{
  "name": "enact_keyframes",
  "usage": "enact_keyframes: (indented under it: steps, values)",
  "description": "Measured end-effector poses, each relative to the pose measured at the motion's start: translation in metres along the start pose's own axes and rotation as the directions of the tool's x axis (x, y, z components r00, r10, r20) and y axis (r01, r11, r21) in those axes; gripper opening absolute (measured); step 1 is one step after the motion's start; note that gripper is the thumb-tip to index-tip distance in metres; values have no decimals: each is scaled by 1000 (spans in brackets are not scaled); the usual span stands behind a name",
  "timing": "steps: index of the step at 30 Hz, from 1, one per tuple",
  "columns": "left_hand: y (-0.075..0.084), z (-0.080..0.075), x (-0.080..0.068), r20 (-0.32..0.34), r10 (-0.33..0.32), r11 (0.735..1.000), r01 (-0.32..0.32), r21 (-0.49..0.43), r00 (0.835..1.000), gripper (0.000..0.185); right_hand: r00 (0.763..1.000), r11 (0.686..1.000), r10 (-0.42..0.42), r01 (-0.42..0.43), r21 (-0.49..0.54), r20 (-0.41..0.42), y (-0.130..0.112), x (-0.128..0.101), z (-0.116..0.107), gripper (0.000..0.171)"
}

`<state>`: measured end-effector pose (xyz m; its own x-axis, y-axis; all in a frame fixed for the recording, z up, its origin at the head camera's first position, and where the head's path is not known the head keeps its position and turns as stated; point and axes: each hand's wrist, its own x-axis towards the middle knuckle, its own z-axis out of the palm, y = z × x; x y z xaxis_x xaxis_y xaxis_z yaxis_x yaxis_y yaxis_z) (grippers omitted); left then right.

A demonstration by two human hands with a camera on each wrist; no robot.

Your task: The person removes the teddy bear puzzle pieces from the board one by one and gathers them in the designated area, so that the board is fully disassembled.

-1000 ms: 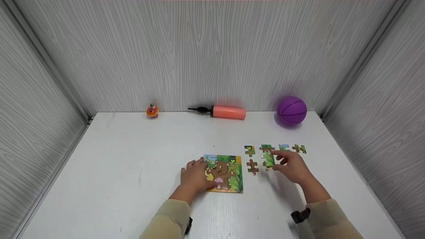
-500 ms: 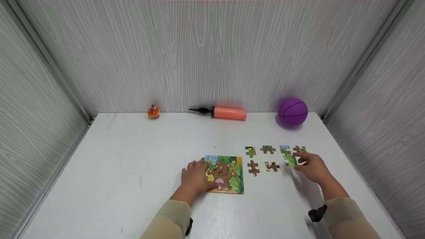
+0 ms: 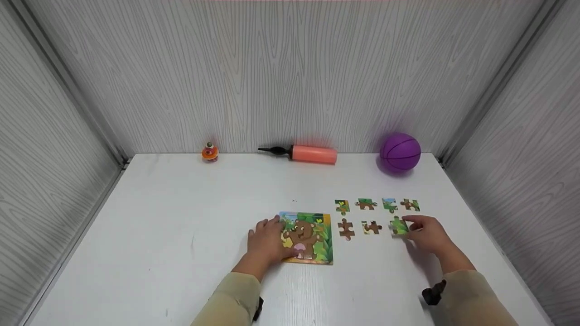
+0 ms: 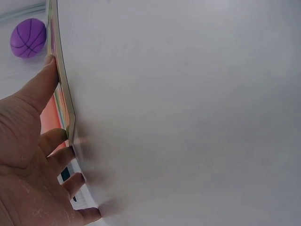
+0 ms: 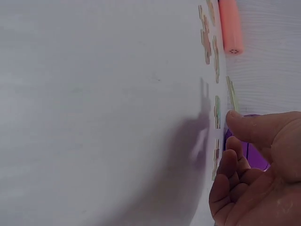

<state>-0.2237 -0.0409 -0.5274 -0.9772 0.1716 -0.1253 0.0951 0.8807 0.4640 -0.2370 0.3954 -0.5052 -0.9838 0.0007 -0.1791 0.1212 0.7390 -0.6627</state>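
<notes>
Grey wood-grain walls box in our white worktop (image 3: 181, 235); nearest us, our left hand (image 3: 265, 242) lies flat, fingers spread, steadying the puzzle board (image 3: 312, 237) at its left edge; our right hand (image 3: 426, 233) pinches a green puzzle piece (image 3: 398, 226) just right of two loose brown ones, the piece low at the worktop; we judge it light, thin, stiff card, easily bent at its tabs, best nipped by opposite edges; beyond sits a row of four pieces (image 3: 377, 205); at the far wall, a pump (image 3: 303, 154), a purple ball (image 3: 400, 152) and a small orange toy (image 3: 209, 152).
</notes>
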Motion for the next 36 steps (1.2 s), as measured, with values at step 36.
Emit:
enact_keyframes:
  steps: [36]
  values:
    - [0,1,1,28,2,1000,-2,-27,1000,94,993,999,50,-50,-1,-110,-25,3,34,64]
